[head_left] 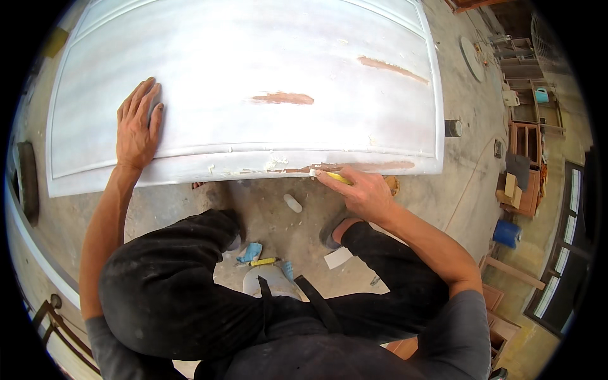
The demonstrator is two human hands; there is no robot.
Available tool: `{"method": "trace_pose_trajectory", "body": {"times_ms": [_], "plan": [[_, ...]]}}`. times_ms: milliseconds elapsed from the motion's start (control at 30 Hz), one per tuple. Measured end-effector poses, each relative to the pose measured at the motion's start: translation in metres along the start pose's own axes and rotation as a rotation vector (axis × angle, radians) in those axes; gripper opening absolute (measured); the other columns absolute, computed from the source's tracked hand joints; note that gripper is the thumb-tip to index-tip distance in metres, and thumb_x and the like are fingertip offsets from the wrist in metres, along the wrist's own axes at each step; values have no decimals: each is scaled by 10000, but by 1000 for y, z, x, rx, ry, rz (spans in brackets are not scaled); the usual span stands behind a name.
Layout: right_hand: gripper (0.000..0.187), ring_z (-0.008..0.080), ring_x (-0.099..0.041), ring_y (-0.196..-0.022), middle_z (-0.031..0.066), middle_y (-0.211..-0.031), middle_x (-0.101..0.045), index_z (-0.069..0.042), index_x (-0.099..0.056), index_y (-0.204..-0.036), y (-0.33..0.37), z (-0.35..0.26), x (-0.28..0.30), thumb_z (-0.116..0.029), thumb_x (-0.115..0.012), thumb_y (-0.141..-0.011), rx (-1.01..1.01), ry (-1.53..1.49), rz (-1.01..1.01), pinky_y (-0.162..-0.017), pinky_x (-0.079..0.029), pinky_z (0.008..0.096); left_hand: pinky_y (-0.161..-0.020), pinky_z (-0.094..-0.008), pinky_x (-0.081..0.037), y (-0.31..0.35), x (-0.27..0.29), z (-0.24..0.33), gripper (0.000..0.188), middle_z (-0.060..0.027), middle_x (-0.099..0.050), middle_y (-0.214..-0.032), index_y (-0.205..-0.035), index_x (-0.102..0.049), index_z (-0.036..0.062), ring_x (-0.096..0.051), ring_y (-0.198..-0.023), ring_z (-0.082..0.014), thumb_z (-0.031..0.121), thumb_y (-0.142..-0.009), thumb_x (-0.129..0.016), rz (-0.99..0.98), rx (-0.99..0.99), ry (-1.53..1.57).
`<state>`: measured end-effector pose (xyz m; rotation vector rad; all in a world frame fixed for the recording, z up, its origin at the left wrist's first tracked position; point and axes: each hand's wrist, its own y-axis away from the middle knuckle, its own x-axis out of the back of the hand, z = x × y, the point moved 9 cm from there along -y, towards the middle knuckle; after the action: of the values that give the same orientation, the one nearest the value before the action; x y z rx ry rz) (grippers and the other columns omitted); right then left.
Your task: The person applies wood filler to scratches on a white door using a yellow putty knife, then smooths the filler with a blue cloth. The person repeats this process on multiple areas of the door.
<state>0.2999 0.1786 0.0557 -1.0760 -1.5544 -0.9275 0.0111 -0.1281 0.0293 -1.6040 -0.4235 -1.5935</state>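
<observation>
One white panel (pixel 209 120) is lying ahead, its near edge meeting one yellow tool (pixel 340 178) that the fingers of the right hand (pixel 366 194) are gripping narrowly, while the left hand (pixel 136 136) is resting on top, fingers slightly spread and holding nothing. Pressing too hard or tilting the tool could be risking a gouged edge. Three main brown patches (pixel 283 98) are marking the panel, and one pale bucket (pixel 278 278) is standing on the floor (pixel 465 158).
</observation>
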Motion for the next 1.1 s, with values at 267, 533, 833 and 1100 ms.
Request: {"method": "trace_pose_trajectory", "body": {"times_ms": [267,533,833,1100], "plan": [[764,191,-655,-704,23,-942,-572,-256,-588,-1488,-6,-9,-6,-72,-698,-755,39,45,-2,-505,-531,337,-1260,-436,-282,1,-3,-1,432,-85,-490,-1596,-1503,-539,102,-398,-1503,-288,204,-1084,-508,-11,8,3],[780,192,-657,-694,27,-917,-569,-238,-582,-1491,-23,-27,-5,-61,-708,-743,59,31,81,-529,-549,337,-1240,-431,-328,1,-1,3,415,-60,-511,-1579,-1482,-560,128,-428,-1480,-277,230,-1080,-543,19,3,-20],[719,201,-652,-671,50,-951,-553,-210,-604,-1460,-43,-45,-14,-31,-693,-768,65,-47,61,-528,-532,338,-1232,-435,-337,1,1,3,408,-63,-519,-1572,-1465,-574,124,-434,-1477,-274,218,-1068,-557,34,-10,8],[728,211,-651,-668,45,-944,-564,-216,-595,-1474,-39,-43,-12,-36,-693,-775,62,-39,50,-522,-532,342,-1223,-431,-344,-1,4,4,402,-65,-525,-1566,-1451,-582,119,-445,-1469,-281,223,-1063,-567,39,-7,8]]}}
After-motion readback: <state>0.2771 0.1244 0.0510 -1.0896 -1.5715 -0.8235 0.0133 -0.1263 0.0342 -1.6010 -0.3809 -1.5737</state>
